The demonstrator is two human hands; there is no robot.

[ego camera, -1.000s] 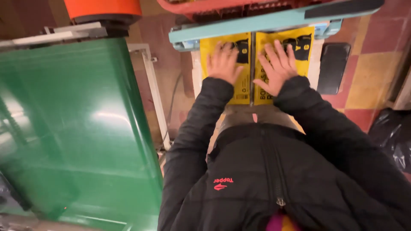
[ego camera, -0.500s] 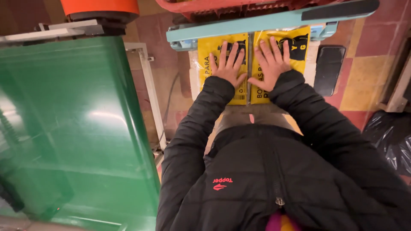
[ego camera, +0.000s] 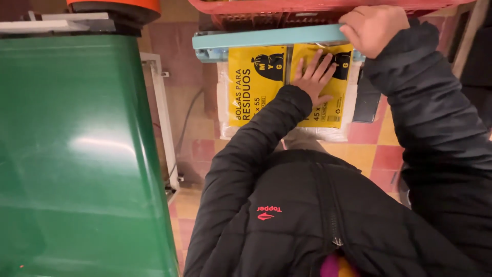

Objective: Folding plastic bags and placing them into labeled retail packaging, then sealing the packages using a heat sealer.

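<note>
There is just one view, from a camera worn on the person's head, tipped steeply down along their own chest. The black padded jacket point(ego camera: 318, 220) fills the lower half of the picture, very close to the lens. Beyond it the view runs out over the arms to the hands, the left hand point(ego camera: 313, 76) and right hand point(ego camera: 373, 28) near the top edge, by the pale blue bar point(ego camera: 266, 37). A green conveyor belt point(ego camera: 77, 154) takes up the whole left side, close by. Tiled floor point(ego camera: 374, 149) shows between, further below.
</note>
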